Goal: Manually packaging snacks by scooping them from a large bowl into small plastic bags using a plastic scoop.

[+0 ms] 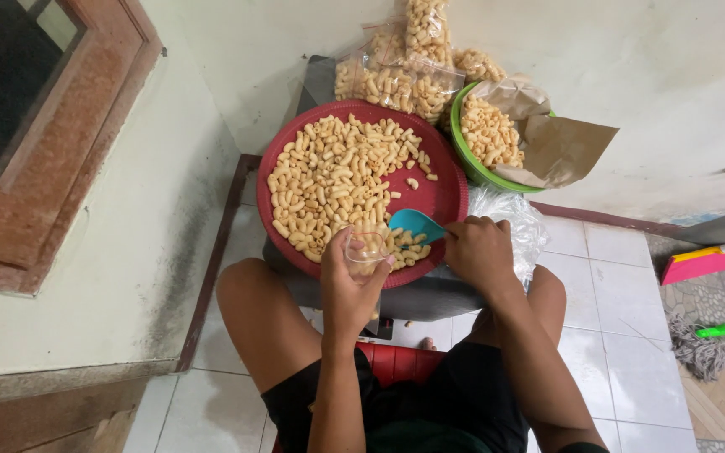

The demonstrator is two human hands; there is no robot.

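The person is sitting on a low red stool (400, 362) with a round red tray (446, 197) of pale, ridged tube-shaped snacks (337, 180) in front of the knees. The left hand (350, 289) is curling its fingers around the mouth of a small clear plastic bag (366, 248), pinching it open just above the tray's near rim. The right hand (478, 252) is gripping the handle of a teal plastic scoop (415, 225), closed tightly around it, with the scoop's lip touching the bag's opening.

The bag's mouth looks narrow against the scoop, so snacks could be spilling past the edge if the scoop tips too quickly; most would land back in the tray, but those at the near rim could be rolling off onto the tiled floor (623, 335). The thin film could also be slipping from the left fingers as the load grows.

Behind the tray, filled clear bags (396, 80) of the same snacks are leaning against the wall, transparent and unlabelled as far as can be told. To their right, a green bowl (463, 155) lined with brown paper (560, 147) is holding more snacks. A crumpled heap of empty clear bags (518, 220) is lying just beside the right hand. At the far right, a pink dustpan (698, 264) and a mop (702, 352) are resting on the floor.
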